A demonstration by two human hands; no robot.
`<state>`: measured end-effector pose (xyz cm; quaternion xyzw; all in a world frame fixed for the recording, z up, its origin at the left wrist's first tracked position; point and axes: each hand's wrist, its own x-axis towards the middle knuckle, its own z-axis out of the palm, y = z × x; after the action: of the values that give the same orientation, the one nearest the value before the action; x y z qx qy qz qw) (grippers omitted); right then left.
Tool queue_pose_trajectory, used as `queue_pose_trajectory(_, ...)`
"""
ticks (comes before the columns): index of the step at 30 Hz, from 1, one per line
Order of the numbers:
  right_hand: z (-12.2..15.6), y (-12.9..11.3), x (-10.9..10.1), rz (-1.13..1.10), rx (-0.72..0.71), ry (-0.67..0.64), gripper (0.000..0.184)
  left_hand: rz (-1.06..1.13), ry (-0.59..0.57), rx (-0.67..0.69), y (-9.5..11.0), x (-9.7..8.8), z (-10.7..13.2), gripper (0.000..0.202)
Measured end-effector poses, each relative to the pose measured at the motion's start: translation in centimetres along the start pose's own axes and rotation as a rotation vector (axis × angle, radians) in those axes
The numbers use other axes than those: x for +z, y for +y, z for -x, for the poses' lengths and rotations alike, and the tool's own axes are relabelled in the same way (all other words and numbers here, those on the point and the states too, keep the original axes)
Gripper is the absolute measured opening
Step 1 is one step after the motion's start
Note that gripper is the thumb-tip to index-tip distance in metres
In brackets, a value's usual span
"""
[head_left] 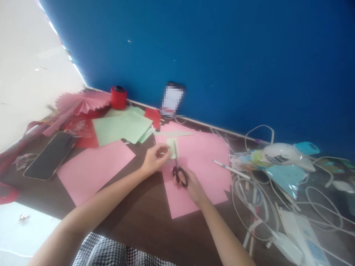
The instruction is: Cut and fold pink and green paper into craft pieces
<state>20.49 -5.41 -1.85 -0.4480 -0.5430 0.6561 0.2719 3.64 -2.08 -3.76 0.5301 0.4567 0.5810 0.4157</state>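
Note:
In the head view my right hand (191, 184) has its fingers in the handles of a pair of black-handled scissors (175, 155), blades pointing away from me. The blades lie against a small pale green piece of paper (172, 146). My left hand (155, 159) pinches that piece at its left edge between thumb and fingers. Under both hands spreads a stack of pink paper sheets (205, 159). A narrow pale green paper strip (177, 133) rests across the top of the stack, just beyond the blades.
To the left lie green sheets (122, 127), a pink sheet (97, 168), a dark phone (50, 155) and a pink paper fan (83, 101). A red cylinder (118, 99) and a blurred-out phone (172, 99) stand by the blue wall. White cables (249, 207) and a white bottle (283, 153) crowd the right.

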Motion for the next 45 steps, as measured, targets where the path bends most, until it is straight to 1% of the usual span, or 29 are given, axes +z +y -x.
queue_pose_trajectory(6,0.03,-0.10,0.06,0.012,0.004,0.007,0.038,-0.007,-0.001,0.002,-0.03,-0.03,-0.01,0.019)
queue_pose_trajectory(16,-0.03,0.39,0.05,-0.011,0.008,0.014,0.038,-0.010,0.000,-0.007,0.01,-0.01,-0.02,0.019)
queue_pose_trajectory(21,-0.07,0.41,0.04,-0.001,0.006,0.014,0.039,-0.005,-0.003,-0.005,-0.08,-0.04,-0.03,0.019)
queue_pose_trajectory(33,-0.10,0.54,-0.12,0.063,-0.011,0.011,0.035,0.004,0.006,-0.021,-0.21,-0.06,-0.10,0.019)
queue_pose_trajectory(38,-0.01,0.52,-0.17,0.014,-0.032,-0.009,0.035,0.028,-0.044,-0.029,-0.06,0.01,0.00,0.018)
queue_pose_trajectory(42,0.01,0.64,-0.24,-0.023,-0.064,-0.017,0.036,-0.012,-0.107,-0.024,0.06,0.18,0.27,0.019)
queue_pose_trajectory(45,-0.01,0.73,-0.27,-0.024,-0.065,-0.020,0.036,-0.029,-0.115,-0.016,0.11,0.24,0.39,0.019)
